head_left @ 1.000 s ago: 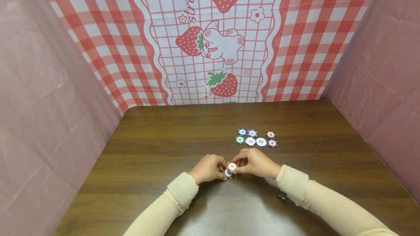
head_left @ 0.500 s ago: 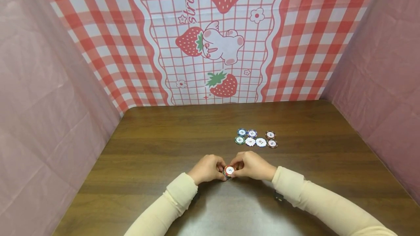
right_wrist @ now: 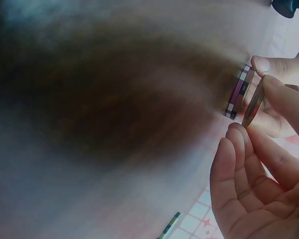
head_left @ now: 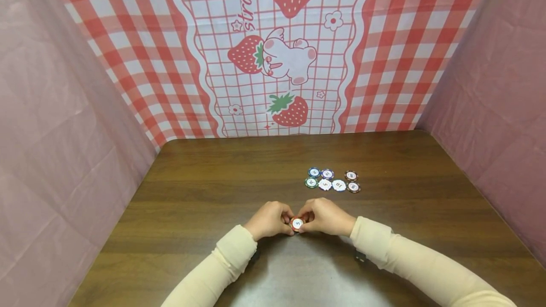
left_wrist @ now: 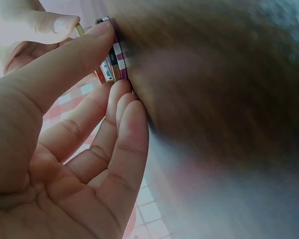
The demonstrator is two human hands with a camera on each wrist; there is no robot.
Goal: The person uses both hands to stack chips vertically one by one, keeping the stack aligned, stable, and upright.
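In the head view my left hand [head_left: 270, 220] and right hand [head_left: 326, 217] meet over the table's middle. My left thumb and fingers grip the edges of a short stack of poker chips [left_wrist: 118, 57]; its lowest layers show purple-and-white and black edges. Between thumb and fingertips, my right hand pinches a red-rimmed poker chip [head_left: 297, 223] with a 5 on its white centre. Seen from the right wrist, that chip [right_wrist: 254, 103] leans at a slight angle close over the stack [right_wrist: 237, 93]. From above, the red chip hides most of the stack.
Beyond my right hand several chips lie flat: two blue [head_left: 314, 172], one green [head_left: 311, 183], two white [head_left: 339, 185] and, slightly apart, two brown [head_left: 351, 175]. The brown wooden table [head_left: 204, 169] ends at a red checkered cloth [head_left: 166, 84], with pink cloth on both sides.
My right hand has moved left and slightly down, bringing the red chip from the stack's upper right to over it. The left hand stays in place around the stack.
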